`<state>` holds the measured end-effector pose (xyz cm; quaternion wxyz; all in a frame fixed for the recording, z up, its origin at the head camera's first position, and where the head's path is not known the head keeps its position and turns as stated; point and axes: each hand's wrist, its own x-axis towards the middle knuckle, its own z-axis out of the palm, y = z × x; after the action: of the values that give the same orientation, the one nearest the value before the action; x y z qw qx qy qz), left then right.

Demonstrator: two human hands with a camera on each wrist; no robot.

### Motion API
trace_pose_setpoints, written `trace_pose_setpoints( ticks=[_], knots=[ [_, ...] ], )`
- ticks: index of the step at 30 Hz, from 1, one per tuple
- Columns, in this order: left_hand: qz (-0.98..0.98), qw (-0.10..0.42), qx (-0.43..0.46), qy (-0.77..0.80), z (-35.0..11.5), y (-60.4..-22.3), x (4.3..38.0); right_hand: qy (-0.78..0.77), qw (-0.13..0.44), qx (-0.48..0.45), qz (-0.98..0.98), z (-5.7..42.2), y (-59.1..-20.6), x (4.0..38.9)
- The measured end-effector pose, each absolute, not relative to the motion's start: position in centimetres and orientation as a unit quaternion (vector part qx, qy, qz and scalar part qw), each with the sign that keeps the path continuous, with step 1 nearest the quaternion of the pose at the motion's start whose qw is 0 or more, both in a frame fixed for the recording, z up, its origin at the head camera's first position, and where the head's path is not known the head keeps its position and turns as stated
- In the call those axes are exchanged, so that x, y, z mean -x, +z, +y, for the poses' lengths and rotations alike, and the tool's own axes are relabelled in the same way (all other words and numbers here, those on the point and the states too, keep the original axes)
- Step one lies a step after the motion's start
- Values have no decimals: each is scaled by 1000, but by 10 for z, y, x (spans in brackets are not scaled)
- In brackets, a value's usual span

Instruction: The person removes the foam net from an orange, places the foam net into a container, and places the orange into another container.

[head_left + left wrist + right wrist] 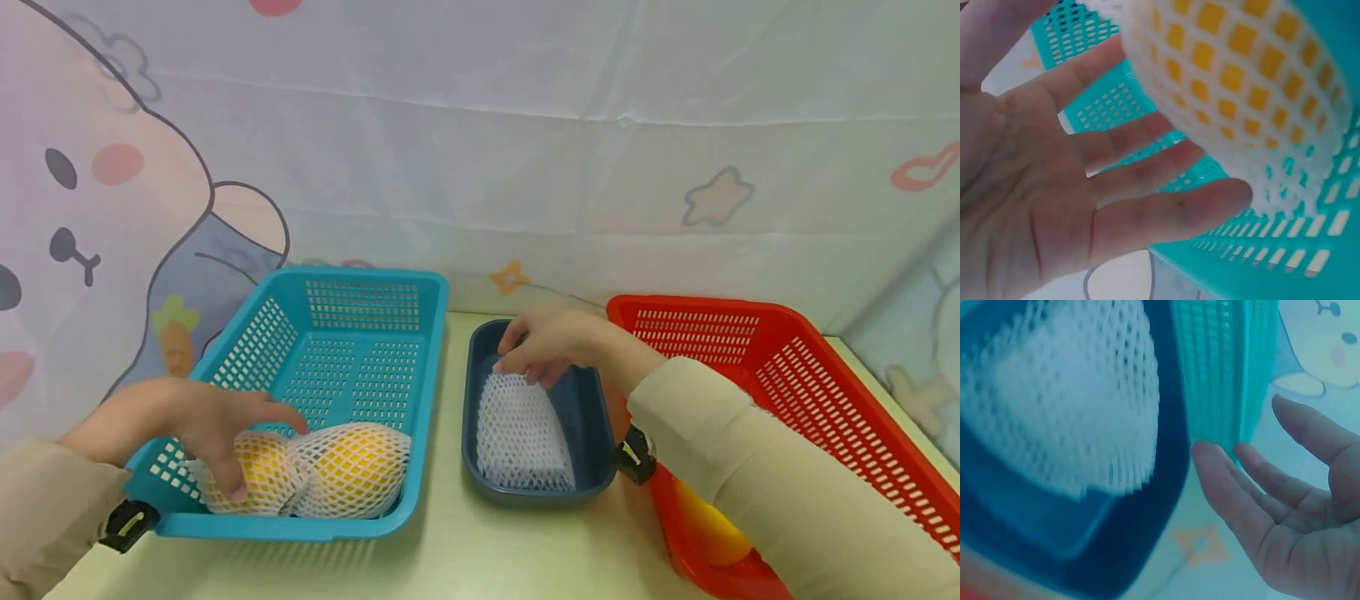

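My left hand [206, 421] hovers over the near left corner of a turquoise basket [427, 400], thumb and fingers spread about a yellow fruit in a white foam net [262, 475]. Its fingers are extended in the left wrist view, close to the netted fruit [1241, 69]; whether they touch it I cannot tell. Beside that fruit lies a second netted yellow fruit [360, 471]. Above the far end of a dark blue tray [592, 417] is my right hand [551, 337], fingers loosely bent and holding nothing. Flat white foam netting [521, 437] lies in the tray below it.
To the right stands a red basket [780, 321], partly hidden by my right sleeve, with a yellow-orange fruit [708, 525] inside. All three containers sit on a pale table [510, 550]. A printed cloth [450, 150] hangs behind them.
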<state>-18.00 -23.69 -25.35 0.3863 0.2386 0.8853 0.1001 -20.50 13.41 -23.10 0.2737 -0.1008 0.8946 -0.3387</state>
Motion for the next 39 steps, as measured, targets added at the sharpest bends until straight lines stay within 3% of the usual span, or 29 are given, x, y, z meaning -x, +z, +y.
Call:
trace_pose_setpoints(
  ticks=[6,13,21,35,39],
  knots=[
    [892,381,-225,93,-237,-254,179,-412,290,71,861,105,-244,204],
    [878,414,-188,150,-241,-256,178,-496,316,14,809,74,-267,202],
    [878,408,-202,150,-240,-265,183,-553,321,3,769,54,-288,197],
    [845,495,-142,143,-235,-276,189,-631,330,-13,702,43,-294,195],
    [845,494,-143,147,-232,-278,187,-632,332,-20,700,42,-294,195]
  ],
)
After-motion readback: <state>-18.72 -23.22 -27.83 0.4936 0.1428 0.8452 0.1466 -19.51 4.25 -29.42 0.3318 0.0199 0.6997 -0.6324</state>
